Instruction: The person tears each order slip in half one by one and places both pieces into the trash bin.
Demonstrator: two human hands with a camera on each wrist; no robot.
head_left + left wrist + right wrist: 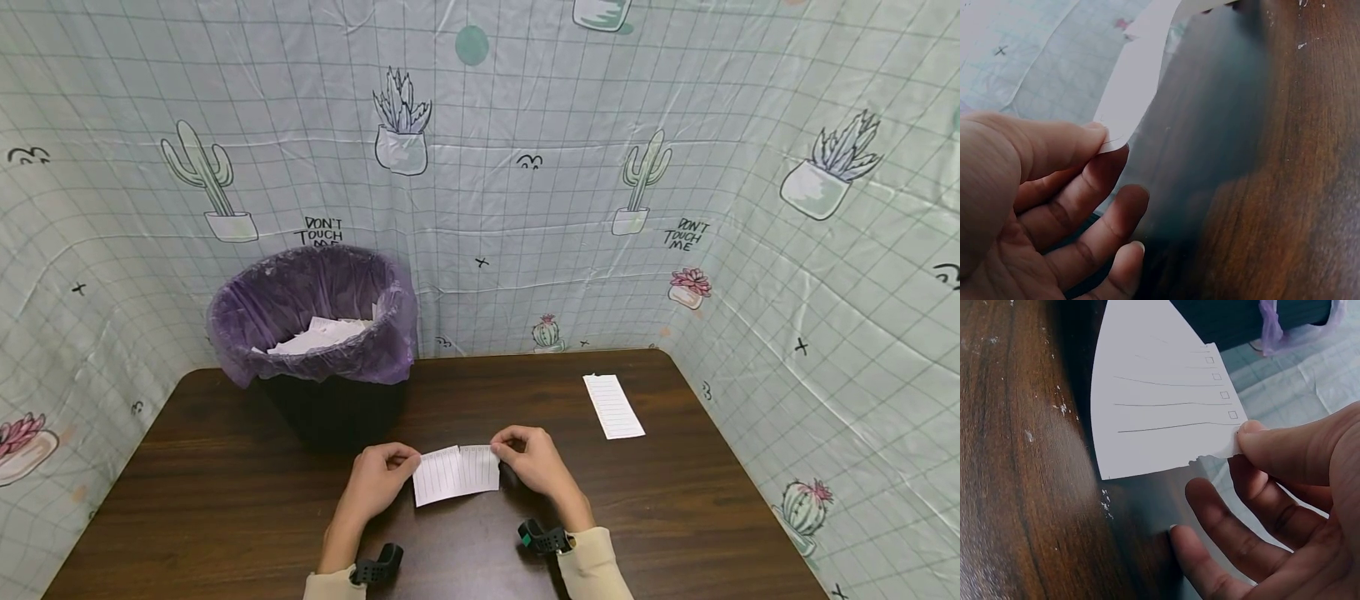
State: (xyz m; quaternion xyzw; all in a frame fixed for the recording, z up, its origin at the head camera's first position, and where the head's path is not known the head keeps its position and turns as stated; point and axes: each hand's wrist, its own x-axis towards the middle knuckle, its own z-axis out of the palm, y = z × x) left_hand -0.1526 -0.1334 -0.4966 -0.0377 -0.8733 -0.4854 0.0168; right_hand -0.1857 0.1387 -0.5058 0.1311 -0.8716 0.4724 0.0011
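Note:
A white lined paper slip with checkboxes (438, 477) is held up over the table, stretched sideways between both hands. My left hand (378, 479) pinches its left end between thumb and index finger. At the other end, my right hand (540, 467) pinches the upper corner; the remaining fingers curve loosely below. The slip's upper edge has a small step near its middle; whether that is a tear or a fold I cannot tell. In the left wrist view the paper (1138, 75) bends away from the thumb. The right wrist view shows a ragged end on the slip (1154, 394).
A black bin (330, 408) lined with a purple bag (240, 333) stands at the table's back left, with white paper pieces (322, 335) inside. Another lined slip (615, 407) lies at the back right of the brown wooden table (675, 500). A patterned curtain (510, 200) surrounds the table.

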